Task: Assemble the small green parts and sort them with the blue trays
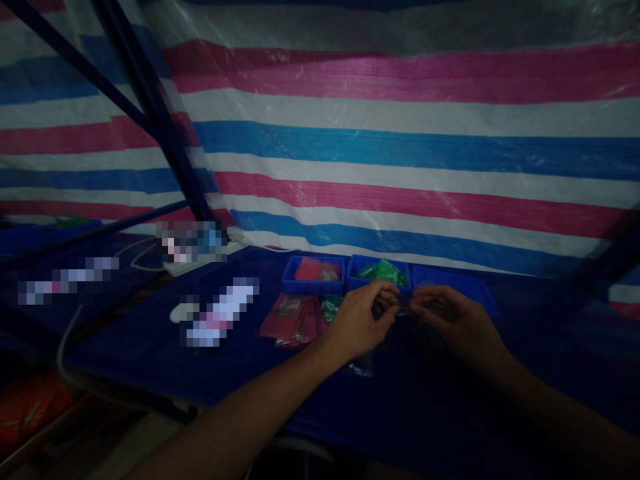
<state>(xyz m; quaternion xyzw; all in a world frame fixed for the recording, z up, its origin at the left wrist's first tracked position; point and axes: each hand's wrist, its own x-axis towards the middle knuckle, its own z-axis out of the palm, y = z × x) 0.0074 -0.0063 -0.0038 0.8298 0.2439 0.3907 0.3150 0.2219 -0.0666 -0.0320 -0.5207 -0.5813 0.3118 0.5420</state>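
Here you are, both hands in close over the tabletop (400, 413), fingertips nearly meeting in front of the blue bins. Your left hand (361, 321) curls inward, thumb and fingers bent toward each other, the grip narrow; your right hand (463, 321) mirrors it, fingers drawn together and pointing at the left. Something small and faint shows between the two sets of fingertips, but in this gloom you can't tell what it is, or which grip holds it, if either does.

Just under your left wrist lies a clear plastic bag (362, 365), partly hidden. To the left of that hand, red packets (290, 320) overlap in a loose pile, with green packets (331, 308) tucked right beside them. Behind, in a row: the left bin (314, 288) with red contents, the middle bin (353, 280) heaped with green, and the right bin (473, 285), partly covered by your right hand. Farther left sits a white rounded object (184, 312), and beyond everything hangs a striped sheet (400, 147).
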